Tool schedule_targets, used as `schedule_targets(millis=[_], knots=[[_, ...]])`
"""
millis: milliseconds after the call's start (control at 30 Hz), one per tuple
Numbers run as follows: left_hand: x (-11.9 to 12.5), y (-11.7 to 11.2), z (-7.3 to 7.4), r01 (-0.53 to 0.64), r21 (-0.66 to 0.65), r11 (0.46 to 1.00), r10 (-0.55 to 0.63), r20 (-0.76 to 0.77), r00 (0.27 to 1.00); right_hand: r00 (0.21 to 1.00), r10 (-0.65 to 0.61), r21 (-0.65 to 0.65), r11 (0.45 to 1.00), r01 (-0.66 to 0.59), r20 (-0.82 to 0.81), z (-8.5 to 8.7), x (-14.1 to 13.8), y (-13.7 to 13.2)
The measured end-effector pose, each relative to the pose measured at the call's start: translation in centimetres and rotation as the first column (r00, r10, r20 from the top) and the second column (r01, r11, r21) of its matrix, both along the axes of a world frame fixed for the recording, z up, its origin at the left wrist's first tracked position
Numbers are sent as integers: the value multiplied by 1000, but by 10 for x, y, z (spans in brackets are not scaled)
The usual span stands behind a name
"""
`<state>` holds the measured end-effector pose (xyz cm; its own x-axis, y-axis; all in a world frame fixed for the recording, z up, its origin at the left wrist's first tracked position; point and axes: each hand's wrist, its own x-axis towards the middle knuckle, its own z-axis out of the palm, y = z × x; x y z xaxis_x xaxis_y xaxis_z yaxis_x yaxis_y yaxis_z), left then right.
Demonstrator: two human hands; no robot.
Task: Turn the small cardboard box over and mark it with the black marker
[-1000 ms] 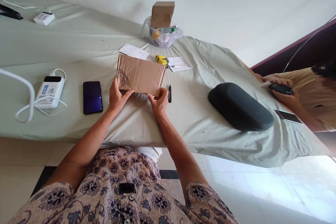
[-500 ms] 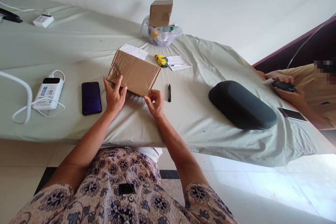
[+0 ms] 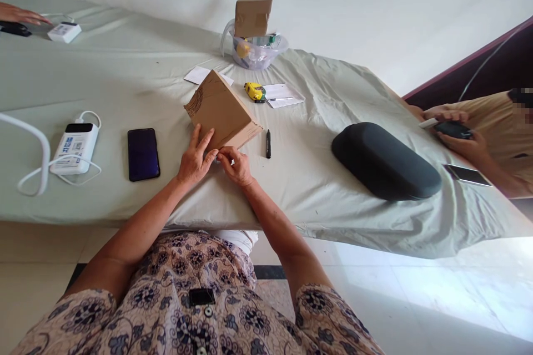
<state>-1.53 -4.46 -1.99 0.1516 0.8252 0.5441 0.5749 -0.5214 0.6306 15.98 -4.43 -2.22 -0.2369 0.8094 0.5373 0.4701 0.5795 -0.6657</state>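
A flat brown cardboard box (image 3: 220, 111) stands tilted on one corner on the sheet-covered table (image 3: 125, 72) in front of me. My left hand (image 3: 195, 156) presses against its near face with fingers stretched up along it. My right hand (image 3: 234, 165) pinches the box's lowest corner between thumb and fingers. A black pen (image 3: 268, 144) lies just to the right of the box.
A dark phone (image 3: 143, 153) and a white power bank (image 3: 75, 147) with cable lie to the left. A yellow tape measure (image 3: 254, 90), papers (image 3: 283, 94), a clear tub (image 3: 256, 50) with a small box behind. A dark case (image 3: 385, 162) lies right. Other people's hands appear far left and right.
The cardboard box has been turned from lying nearly flat to standing on a corner. Both my hands moved closer together at its lower edge. Another person's hand entered at the far left.
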Motion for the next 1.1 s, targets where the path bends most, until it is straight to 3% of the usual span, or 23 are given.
schedule_targets(millis=[167,267,400,500,600,800,933,1100], knots=[[-3,6,-3,0,45,999,0,1,1000,997,81,21,996,-82,3,2,2,0],[-4,8,-4,5,79,997,-4,-10,1000,999,36,64,997,-35,-21,0,0,1],[-5,9,-6,6,139,990,-2,-29,1000,972,-204,181,958,223,-118,0,6,8],[-5,8,-8,-11,136,991,15,-26,1000,890,-436,283,844,456,-134,9,20,15],[-3,7,-9,-18,134,991,21,-20,1000,840,-538,335,779,529,-75,20,28,19],[0,4,-10,5,91,996,-5,7,1000,856,-515,370,805,464,46,24,11,15],[-1,4,-12,12,105,994,-11,-13,1000,836,-548,358,782,510,6,24,9,14],[1,3,-8,43,175,984,-35,-51,998,850,-511,271,807,525,-126,30,25,12]])
